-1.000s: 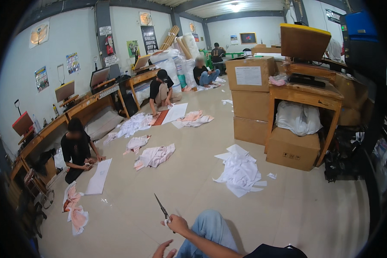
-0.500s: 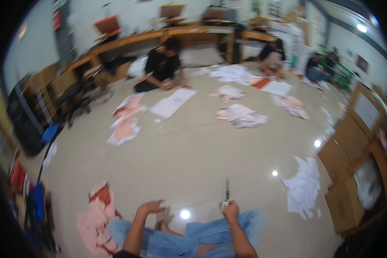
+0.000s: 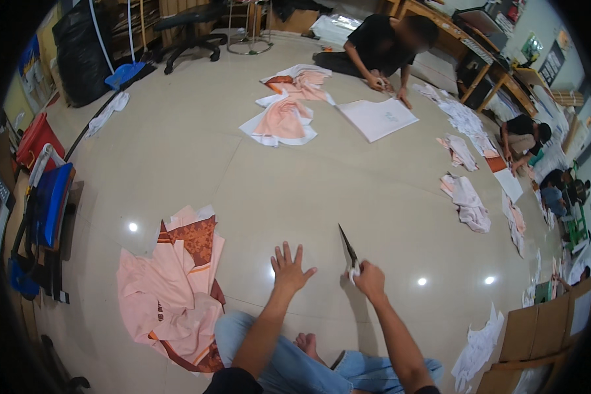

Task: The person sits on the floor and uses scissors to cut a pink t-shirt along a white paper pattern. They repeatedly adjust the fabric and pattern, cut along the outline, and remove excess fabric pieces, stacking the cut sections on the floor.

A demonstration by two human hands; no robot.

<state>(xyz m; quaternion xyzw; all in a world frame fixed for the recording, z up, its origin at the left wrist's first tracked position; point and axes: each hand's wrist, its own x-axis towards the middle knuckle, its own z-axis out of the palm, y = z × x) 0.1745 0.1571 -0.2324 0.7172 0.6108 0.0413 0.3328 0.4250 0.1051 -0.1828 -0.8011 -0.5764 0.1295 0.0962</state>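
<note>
Glossy beige tile forms the floor (image 3: pixel 368 180), which spreads beneath you and under everything set down around you. Blue denim covers your bent legs (image 3: pixel 312 374) at the lower edge. A seated co-worker in a black shirt (image 3: pixel 384 46) leans over the far side. Just beside your left knee lies a crumpled heap of peach fabric with rust-red patterned panels (image 3: pixel 180 282). Smaller peach cloths edged in white (image 3: pixel 284 121) lie farther out, next to a flat white sheet (image 3: pixel 377 120) at the co-worker's hands. Your left hand (image 3: pixel 292 270) is spread wide, back upward and fingers apart, with nothing in it; whether it touches the tile cannot be told. Your right hand (image 3: pixel 370 280) is curled closed around the white-covered handles of a pair of dark, slender metal scissors (image 3: pixel 350 248). These lie between your hands, near the left one, blades together and points directed away from you.
</note>
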